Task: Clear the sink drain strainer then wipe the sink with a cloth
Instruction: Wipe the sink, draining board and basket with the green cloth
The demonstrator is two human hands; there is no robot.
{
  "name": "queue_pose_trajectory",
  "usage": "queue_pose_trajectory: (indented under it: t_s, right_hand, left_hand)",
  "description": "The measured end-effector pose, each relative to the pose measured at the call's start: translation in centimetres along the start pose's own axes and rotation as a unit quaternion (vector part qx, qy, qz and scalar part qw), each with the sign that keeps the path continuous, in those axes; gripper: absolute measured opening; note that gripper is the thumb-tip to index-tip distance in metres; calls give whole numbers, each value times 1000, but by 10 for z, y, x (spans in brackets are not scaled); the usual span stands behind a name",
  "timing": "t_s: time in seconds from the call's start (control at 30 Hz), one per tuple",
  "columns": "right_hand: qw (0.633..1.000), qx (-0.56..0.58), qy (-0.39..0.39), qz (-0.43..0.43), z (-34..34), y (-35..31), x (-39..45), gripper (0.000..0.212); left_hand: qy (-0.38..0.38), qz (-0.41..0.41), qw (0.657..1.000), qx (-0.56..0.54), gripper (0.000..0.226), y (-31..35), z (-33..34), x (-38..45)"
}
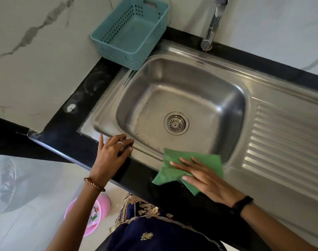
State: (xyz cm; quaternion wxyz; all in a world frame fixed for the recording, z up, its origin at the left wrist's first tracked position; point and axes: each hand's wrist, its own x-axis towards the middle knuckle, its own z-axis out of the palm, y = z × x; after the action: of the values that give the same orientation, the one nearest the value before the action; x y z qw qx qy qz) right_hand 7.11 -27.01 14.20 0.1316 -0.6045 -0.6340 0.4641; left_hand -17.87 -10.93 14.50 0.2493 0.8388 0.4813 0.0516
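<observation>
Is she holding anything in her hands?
Nothing is gripped. The right hand presses flat on the green cloth at the sink front rim; the left hand rests on the rim.

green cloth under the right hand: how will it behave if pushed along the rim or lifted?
The green cloth looks thin and floppy: it is creased and drapes over the sink rim, so lifted it would likely hang limp. Pushed under the flat right hand, it probably slides easily on the smooth steel, though loose corners may bunch or fold. It is likely very light.
</observation>
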Motion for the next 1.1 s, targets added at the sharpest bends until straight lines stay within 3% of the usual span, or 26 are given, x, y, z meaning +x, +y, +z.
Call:
queue_pose_trajectory:
  t_s: [0.13, 0.27, 0.4, 0.6, 0.8, 1.0, 1.1]
  right_hand:
    - [1000, 1, 3, -17, 14, -50, 82, 45]
    - [999, -33, 28, -27, 27, -90, 139, 48]
    - [997, -57, 57, -2, 37, -88, 129, 46]
    - [988, -59, 125, 62, 41, -77, 81, 39]
    - [992, -76, 78, 67, 45, -101, 118, 44]
    - [979, -135, 120, 93, 60, -142, 214, 53]
    - [968, -130, 162, 141, 70, -152, 248, 57]
  left_hand:
    - [1, 57, 998, 10, 25, -14, -17, 16]
    - [-22, 92, 994, 50, 35, -46, -43, 38]
    - [-10, 85, 996, 15, 38, -80, -64, 64]
    - [-51, 140, 989, 9, 44, -114, -78, 86]
    - [-15, 143, 990, 2, 32, -112, -82, 94]
    - [-30, 153, 988, 25, 79, -104, -85, 95]
    - [-35, 128, 991, -12, 73, -102, -92, 104]
